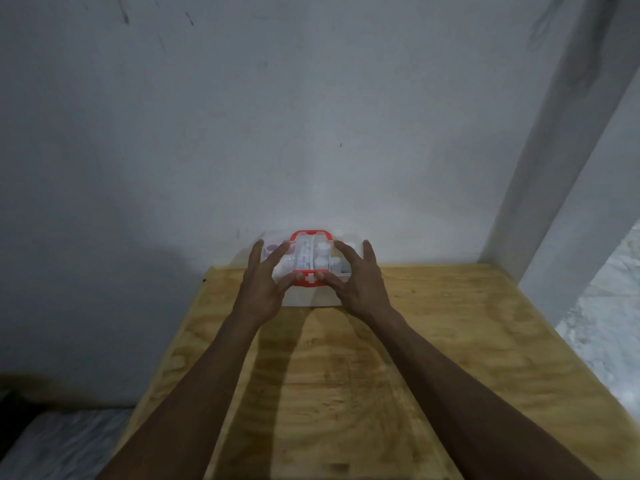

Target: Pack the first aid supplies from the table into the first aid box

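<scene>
Close by wall (311,133), first aid box (309,298), L hand (262,288), R hand (360,285) atop

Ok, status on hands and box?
Left hand, right hand open on box lid, thumbs on latch. Box at table far edge. Nothing blocking.

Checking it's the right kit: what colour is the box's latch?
The latch is red with a white cross; head view shows it best.

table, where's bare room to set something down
Bare wood on the table: the patch between the right forearm and the right edge, and the strip between it and the left forearm, near side of the first aid box. Crowded at the wall, where the left hand and right hand rest on the box.
</scene>
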Motion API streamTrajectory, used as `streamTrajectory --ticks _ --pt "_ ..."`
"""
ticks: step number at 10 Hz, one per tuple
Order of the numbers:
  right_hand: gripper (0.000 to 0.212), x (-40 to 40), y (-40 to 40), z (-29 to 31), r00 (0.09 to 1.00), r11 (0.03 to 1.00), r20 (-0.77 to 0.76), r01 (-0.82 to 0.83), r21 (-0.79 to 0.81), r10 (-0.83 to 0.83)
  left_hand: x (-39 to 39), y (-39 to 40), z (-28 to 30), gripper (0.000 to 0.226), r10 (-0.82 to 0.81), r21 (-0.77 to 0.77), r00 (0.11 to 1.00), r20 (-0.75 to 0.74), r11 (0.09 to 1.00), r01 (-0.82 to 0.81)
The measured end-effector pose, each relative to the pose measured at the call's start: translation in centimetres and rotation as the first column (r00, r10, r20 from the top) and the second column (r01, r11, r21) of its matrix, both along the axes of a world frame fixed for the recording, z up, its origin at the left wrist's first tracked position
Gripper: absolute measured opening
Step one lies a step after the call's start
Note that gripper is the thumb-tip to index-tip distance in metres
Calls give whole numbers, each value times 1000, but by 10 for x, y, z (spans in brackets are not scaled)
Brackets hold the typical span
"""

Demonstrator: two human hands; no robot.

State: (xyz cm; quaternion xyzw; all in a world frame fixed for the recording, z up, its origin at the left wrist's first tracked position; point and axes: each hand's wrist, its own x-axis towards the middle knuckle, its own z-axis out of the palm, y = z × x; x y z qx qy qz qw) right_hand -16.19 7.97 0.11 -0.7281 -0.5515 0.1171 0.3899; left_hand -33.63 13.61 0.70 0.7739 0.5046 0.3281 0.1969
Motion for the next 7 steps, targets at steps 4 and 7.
streamTrajectory --ticks 4,7 --pt "77 9 9 0 999 999 -6 -36 6 36 7 5 3 67 3 27 1000 -4 1000 -3" --pt "67 12 -26 14 1000 1000 19 -9 13 9 9 -24 10 75 152 29 983 -103 988 -150"
